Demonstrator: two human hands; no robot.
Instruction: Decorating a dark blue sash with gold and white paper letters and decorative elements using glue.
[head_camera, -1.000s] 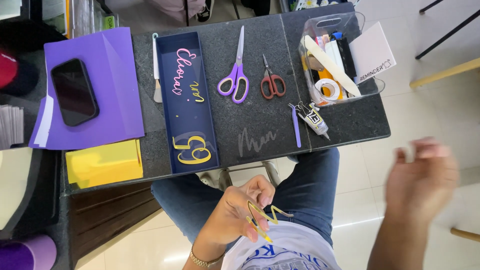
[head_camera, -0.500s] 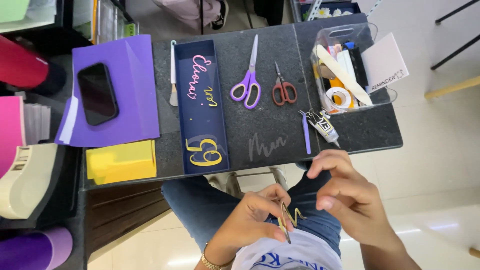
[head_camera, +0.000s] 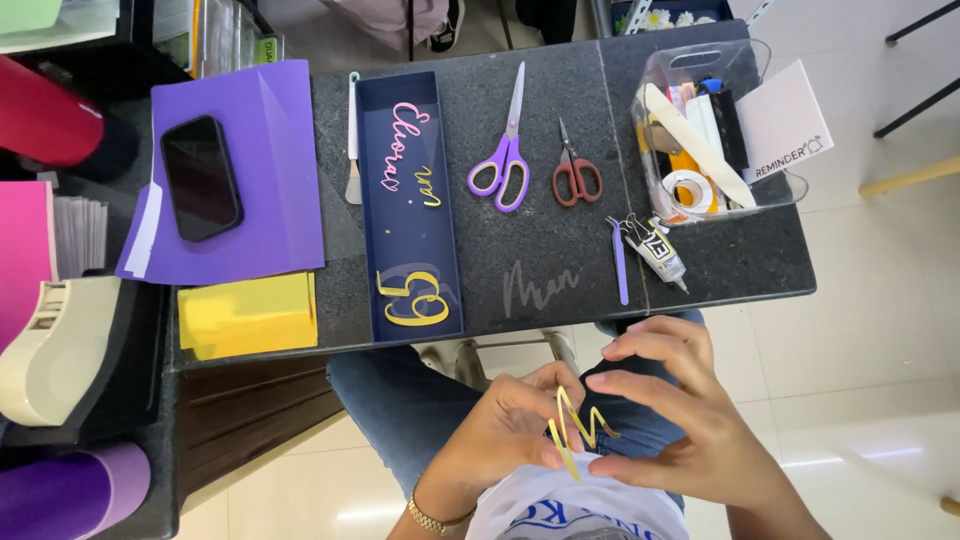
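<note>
Low in the frame, over our lap, both hands pinch the yellow zigzag cutout (head_camera: 575, 430) — left hand (head_camera: 505, 435) closed on its lower left strip, right hand (head_camera: 680, 425) with fingertips closed on the right end. Its long axis runs from lower left up toward the right, peaks pointing at the bench (head_camera: 560, 270). It looks thin — we judge that a hard pull could tear or crease it.
</note>
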